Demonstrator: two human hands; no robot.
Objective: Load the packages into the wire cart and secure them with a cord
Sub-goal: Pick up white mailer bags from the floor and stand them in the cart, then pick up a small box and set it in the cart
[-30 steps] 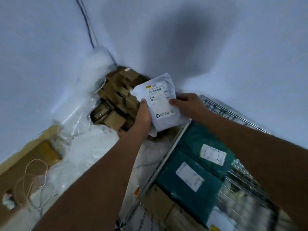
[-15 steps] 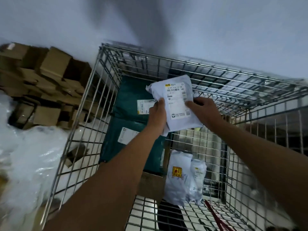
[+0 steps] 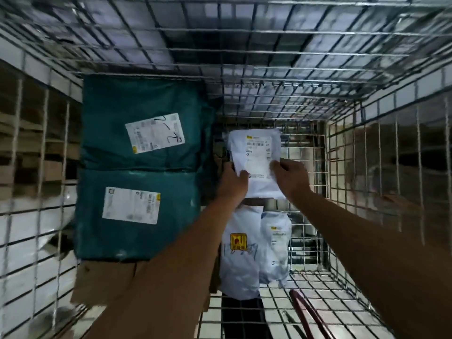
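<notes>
A white poly-mailer package [image 3: 255, 152] with a printed label is deep inside the wire cart [image 3: 244, 57], near its far end. My left hand [image 3: 233, 182] grips its lower left edge and my right hand [image 3: 289, 178] pinches its lower right edge. Two dark green packages lie stacked along the cart's left side, one [image 3: 144, 123] farther and one [image 3: 132, 214] nearer. Below my hands stand two pale mailers, one [image 3: 241, 253] with a yellow sticker and one [image 3: 276, 245] beside it. A dark red cord [image 3: 310, 316] curves over the cart floor at the bottom right.
A brown cardboard box [image 3: 105, 285] sits under the green packages. A black item [image 3: 241, 314] lies on the cart floor by the pale mailers. Stacked cardboard [image 3: 27, 152] shows through the left wire wall. Bare wire floor [image 3: 318, 289] lies to the right of the mailers.
Both hands carried the white package from beside the cardboard pile over the cart's rim and down into the cart. The view has swung and dipped into the cart.
</notes>
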